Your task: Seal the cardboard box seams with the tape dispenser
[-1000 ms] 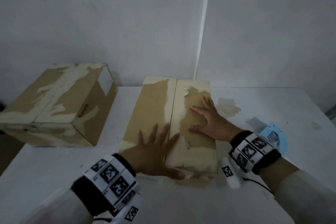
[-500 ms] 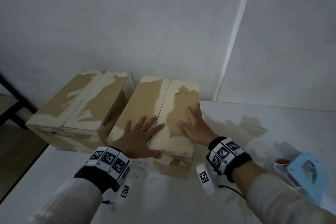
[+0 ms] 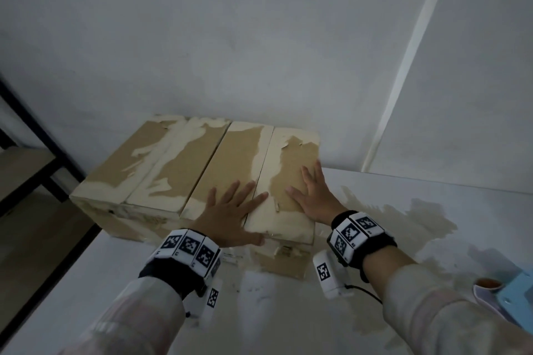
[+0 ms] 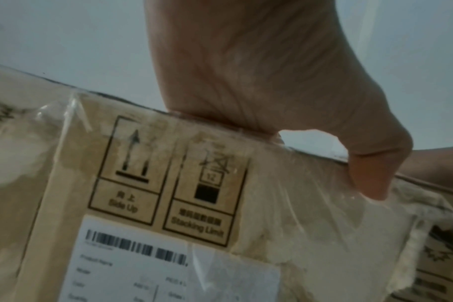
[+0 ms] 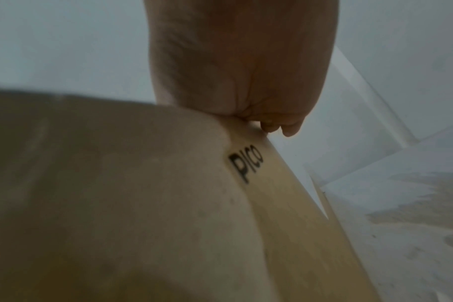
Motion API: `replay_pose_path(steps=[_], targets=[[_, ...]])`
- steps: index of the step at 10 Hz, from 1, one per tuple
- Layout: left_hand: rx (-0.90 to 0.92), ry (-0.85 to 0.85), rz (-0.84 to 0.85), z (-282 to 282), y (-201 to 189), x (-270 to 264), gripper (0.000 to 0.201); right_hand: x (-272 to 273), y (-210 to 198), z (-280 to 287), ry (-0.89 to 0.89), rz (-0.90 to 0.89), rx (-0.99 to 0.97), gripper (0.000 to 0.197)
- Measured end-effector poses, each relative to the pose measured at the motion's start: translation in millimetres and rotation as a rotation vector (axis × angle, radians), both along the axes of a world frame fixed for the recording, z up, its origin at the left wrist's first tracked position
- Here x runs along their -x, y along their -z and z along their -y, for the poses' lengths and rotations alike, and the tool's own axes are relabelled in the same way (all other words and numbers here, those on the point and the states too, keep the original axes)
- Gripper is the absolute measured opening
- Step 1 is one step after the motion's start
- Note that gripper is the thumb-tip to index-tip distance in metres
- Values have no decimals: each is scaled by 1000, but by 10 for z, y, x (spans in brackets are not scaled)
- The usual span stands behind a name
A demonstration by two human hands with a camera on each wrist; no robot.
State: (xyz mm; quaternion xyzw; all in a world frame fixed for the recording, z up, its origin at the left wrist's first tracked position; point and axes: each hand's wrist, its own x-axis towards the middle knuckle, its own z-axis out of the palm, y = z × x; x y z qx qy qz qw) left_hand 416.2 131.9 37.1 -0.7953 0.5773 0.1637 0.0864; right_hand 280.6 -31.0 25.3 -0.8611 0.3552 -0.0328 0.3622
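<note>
A worn cardboard box [image 3: 239, 158] with two closed top flaps stands on the white table [image 3: 288, 311]. My left hand [image 3: 230, 210] lies flat on its left flap, fingers spread, the thumb hooked over the near edge. My right hand [image 3: 314, 196] lies flat on the right flap. In the left wrist view the left hand [image 4: 272, 81] rests on the box's labelled front face [image 4: 168, 204]. The right wrist view shows the right hand [image 5: 241, 71] at the box's top right corner [image 5: 142, 194]. A light blue tape dispenser [image 3: 513, 297] lies at the right edge of the table.
A second, similar cardboard box [image 3: 150, 164] stands directly against the left side of the first. Behind both is a white wall [image 3: 259, 37]. A dark shelf frame [image 3: 43, 153] stands off the table's left edge. The tabletop [image 3: 418, 225] to the right is stained.
The box under my hands has slid left across the table until it stands against the second box. Both hands stayed flat on its flaps. The tape dispenser is now far right in view.
</note>
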Motion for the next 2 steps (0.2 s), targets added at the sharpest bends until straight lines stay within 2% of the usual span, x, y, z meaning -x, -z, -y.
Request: replay_pose_path(steps=[1, 2], targets=[[-3, -15, 2, 27, -9, -3, 109, -23, -57, 31, -12, -24, -7, 76], [-28, -60, -96, 17, -82, 22, 120, 25, -57, 24, -4, 3, -21, 76]])
